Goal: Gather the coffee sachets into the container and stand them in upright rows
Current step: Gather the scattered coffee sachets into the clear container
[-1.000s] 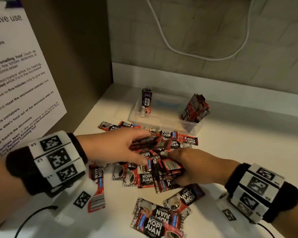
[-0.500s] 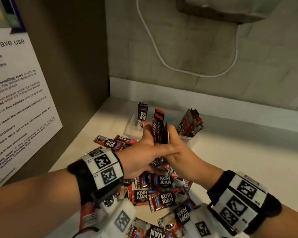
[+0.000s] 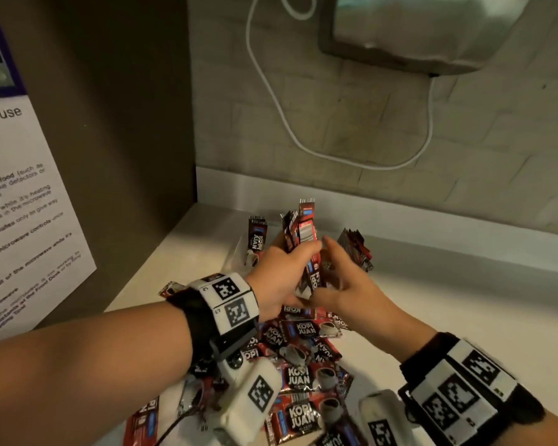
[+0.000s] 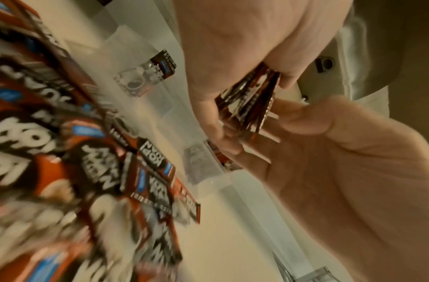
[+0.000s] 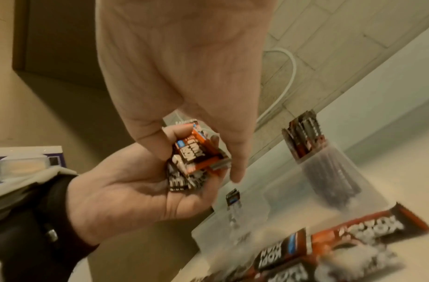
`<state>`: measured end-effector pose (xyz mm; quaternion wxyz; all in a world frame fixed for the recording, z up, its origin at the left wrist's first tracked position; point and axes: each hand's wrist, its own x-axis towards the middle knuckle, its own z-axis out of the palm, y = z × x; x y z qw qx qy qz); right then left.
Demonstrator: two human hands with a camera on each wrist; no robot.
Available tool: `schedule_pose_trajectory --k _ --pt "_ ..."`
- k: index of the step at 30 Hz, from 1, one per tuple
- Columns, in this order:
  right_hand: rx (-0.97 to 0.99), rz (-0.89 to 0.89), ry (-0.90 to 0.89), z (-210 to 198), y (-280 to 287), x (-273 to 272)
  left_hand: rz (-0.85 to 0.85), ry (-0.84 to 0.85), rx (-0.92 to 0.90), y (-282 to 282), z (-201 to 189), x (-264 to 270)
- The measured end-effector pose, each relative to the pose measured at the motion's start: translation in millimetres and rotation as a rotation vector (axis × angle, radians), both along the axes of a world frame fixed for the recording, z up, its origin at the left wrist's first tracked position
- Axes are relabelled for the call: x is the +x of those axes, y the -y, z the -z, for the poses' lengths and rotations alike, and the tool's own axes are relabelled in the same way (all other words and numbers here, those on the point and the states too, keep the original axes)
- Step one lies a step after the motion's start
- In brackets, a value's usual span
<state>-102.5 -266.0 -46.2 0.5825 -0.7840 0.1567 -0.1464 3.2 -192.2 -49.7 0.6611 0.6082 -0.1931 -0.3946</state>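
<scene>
My left hand (image 3: pixel 281 268) grips a bundle of red-and-black coffee sachets (image 3: pixel 305 233) upright, above the pile and just in front of the clear container (image 3: pixel 236 252). My right hand (image 3: pixel 342 284) lies against the bundle's right side and lower end with its fingers nearly straight. In the right wrist view the bundle (image 5: pixel 196 158) sits in the left hand (image 5: pixel 126 190) under the right hand (image 5: pixel 184 66). One sachet (image 3: pixel 257 235) stands at the container's left end and a leaning group (image 3: pixel 356 249) at its right. Several loose sachets (image 3: pixel 298 378) lie on the white counter below my wrists.
A dark side panel (image 3: pixel 110 123) with a printed notice (image 3: pixel 13 220) closes the left. The tiled back wall carries a white cable (image 3: pixel 271 91) and a mounted appliance (image 3: pixel 416 33). Bare counter (image 3: pixel 464 300) stretches to the right of the pile.
Both hands rose from the flat pile with a gathered bundle and turned it upright. It now stands higher and closer to the container, and the right hand's fingers have straightened beside it.
</scene>
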Motion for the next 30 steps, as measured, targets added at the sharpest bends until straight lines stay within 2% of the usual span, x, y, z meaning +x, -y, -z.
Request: schedule_pose_trajectory --k 2,5,7,11,13,16,22,26,30 --pt "-0.084 0.186 0.011 0 17 1 0.0 0.058 0.05 15 -3 10" --pt "-0.137 0.435 0.109 -2 43 -1 -0.058 0.232 0.079 47 5 32" --pt "-0.181 0.553 0.129 0 61 -5 -0.045 0.365 0.128 68 14 44" --pt "-0.249 0.677 0.048 10 84 -11 0.053 0.573 0.401 100 43 58" --pt "-0.236 0.692 0.025 15 89 -12 0.144 0.645 0.491 111 53 62" --pt "-0.19 0.686 -0.016 23 91 -10 0.308 0.656 0.459 120 58 66" --pt "0.162 0.537 -0.036 32 88 3 0.583 0.69 0.482 118 55 62" --pt "0.254 0.471 -0.037 37 85 13 0.642 0.671 0.507 117 53 64" --pt "0.281 0.435 -0.008 38 84 20 0.613 0.65 0.532 132 63 66"
